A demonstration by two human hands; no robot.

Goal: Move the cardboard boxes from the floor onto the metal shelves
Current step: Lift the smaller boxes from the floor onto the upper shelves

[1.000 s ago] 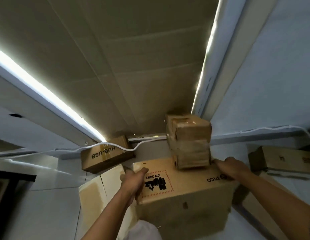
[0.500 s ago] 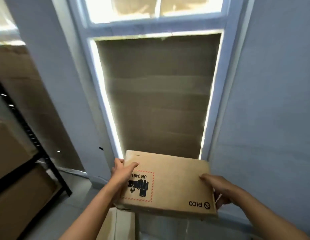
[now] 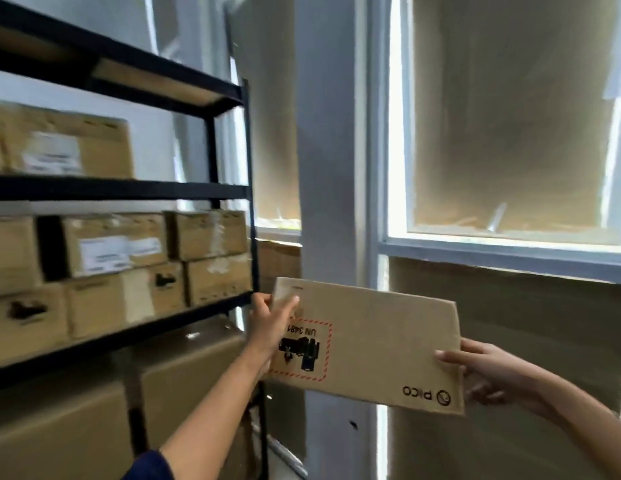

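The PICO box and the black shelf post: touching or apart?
Apart. The head view shows the PICO box, gripped by the left hand and right hand, with wall visible before the shelf post.

Pale grey-blue framed window (image 3: 503, 244) with brown cardboard sheets (image 3: 510, 126) covering its panes, light glowing at the edges, grey-blue wall pillar (image 3: 330, 168) left of it
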